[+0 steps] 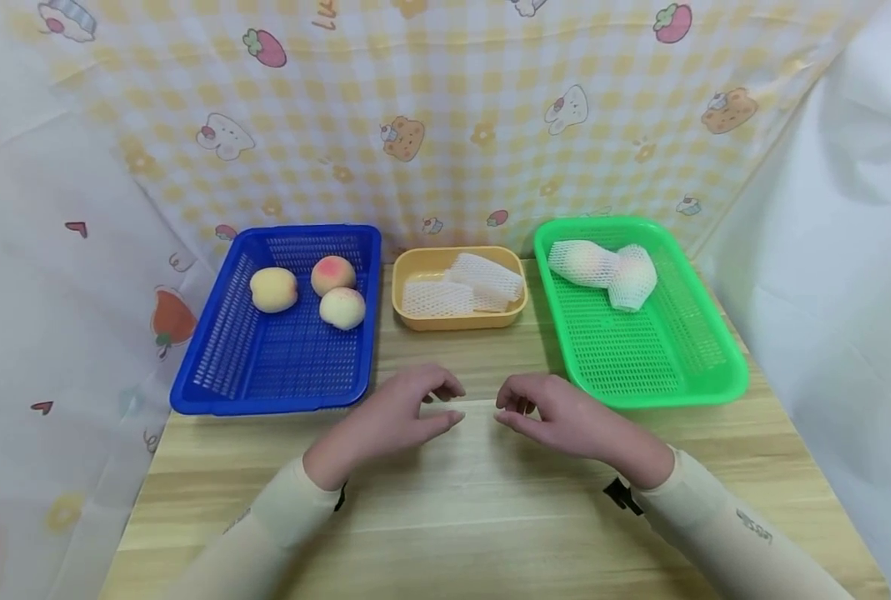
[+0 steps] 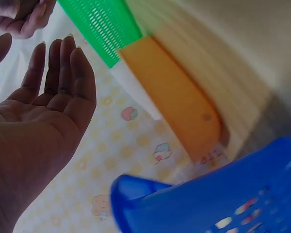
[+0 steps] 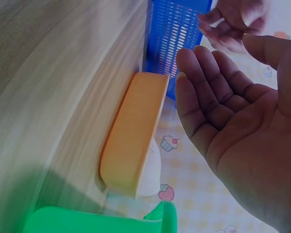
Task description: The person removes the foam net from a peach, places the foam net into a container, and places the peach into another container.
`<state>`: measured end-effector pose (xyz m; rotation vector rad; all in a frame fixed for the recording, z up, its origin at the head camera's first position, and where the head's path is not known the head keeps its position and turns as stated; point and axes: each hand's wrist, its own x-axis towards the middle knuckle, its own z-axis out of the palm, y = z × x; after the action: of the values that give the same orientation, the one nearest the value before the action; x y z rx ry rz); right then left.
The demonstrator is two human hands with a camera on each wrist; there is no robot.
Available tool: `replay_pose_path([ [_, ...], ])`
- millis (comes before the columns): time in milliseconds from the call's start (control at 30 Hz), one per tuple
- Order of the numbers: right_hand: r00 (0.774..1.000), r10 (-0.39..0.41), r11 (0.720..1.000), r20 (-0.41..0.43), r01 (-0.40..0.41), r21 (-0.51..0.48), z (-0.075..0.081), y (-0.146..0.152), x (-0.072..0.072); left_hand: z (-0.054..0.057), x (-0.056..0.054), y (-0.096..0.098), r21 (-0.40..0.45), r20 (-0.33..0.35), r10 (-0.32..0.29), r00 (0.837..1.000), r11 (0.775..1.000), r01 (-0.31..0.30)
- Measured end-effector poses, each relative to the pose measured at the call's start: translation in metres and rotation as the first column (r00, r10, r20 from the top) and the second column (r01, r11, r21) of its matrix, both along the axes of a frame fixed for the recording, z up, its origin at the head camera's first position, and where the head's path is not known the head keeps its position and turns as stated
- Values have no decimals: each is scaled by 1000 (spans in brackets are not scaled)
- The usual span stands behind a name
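Observation:
My left hand (image 1: 407, 412) and right hand (image 1: 553, 412) face each other over the middle of the table, a small gap apart. Both have loosely bent fingers and hold nothing; the wrist views show bare palms on the left hand (image 2: 58, 107) and the right hand (image 3: 233, 111). Beyond them sits a small yellow-orange basket (image 1: 460, 323) with white foam net sleeves (image 1: 439, 298) in it. At left, the blue basket (image 1: 197, 379) holds three bare peaches, one yellowish peach (image 1: 273, 290) apart from the other two. At right, the green basket (image 1: 715, 392) has two net-covered peaches (image 1: 631, 279) near its back.
The wooden table (image 1: 475, 533) runs back to a yellow checked cloth (image 1: 453, 167) with cartoon prints. White cloth hangs at both sides. The blue and green baskets flank the small one, their front edges near my forearms.

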<state>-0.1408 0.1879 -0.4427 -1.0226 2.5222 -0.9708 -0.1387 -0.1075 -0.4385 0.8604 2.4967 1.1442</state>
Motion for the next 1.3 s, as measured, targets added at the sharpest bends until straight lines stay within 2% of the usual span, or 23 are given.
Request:
replay_pose_path([
  [233,1000,-3,1000,-13,3,0,-2,0,0,-16,10,-3,-14,97,1,995,1000,1],
  [400,1000,0,1000,-19,0,3,-4,-1,1,-22,13,-2,-8,115,-2,993,1000,3],
  [733,1000,0,1000,-18,0,2,-5,0,0,-22,13,2,-3,85,-17,996,1000,17],
  [1067,1000,-6,1000,-10,6,7,-1,-1,0,-21,11,1,-5,93,-27,995,1000,27],
  [1167,1000,-13,1000,-21,13,-21,3,1,-1,-19,12,1,2,101,-33,994,999,33],
  [1300,997,-50,993,-58,43,-108,22,10,-10,-19,12,0,1,98,-38,994,999,38],
])
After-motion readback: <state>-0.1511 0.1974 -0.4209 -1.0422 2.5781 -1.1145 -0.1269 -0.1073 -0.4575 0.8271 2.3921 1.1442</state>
